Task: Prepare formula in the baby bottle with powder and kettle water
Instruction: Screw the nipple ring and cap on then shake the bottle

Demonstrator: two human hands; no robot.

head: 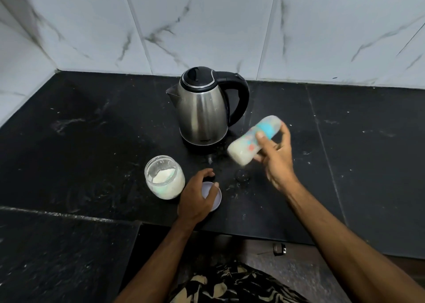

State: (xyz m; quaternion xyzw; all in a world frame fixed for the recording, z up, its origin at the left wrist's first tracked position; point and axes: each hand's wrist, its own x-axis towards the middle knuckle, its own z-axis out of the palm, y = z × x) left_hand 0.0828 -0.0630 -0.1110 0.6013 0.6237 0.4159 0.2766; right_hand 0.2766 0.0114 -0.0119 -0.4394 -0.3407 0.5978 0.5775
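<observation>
Shaking looks to be the step in hand: the right hand [274, 157] clamps its fingers and thumb round the baby bottle [254, 139], which is tilted well off upright and blurred, milky liquid inside. Its top end is blurred, so whether a cap seals it I cannot tell; if not, formula could spray over the dark surface [92, 130]. A loose grip could also fling the bottle into the kettle [202, 109], standing close at ten o'clock. The bottle runs across the palm from two o'clock to eight o'clock, thumb over its middle. The left hand [197, 197] rests curled on a lilac lid [217, 199], beside the open powder jar [164, 176].
</observation>
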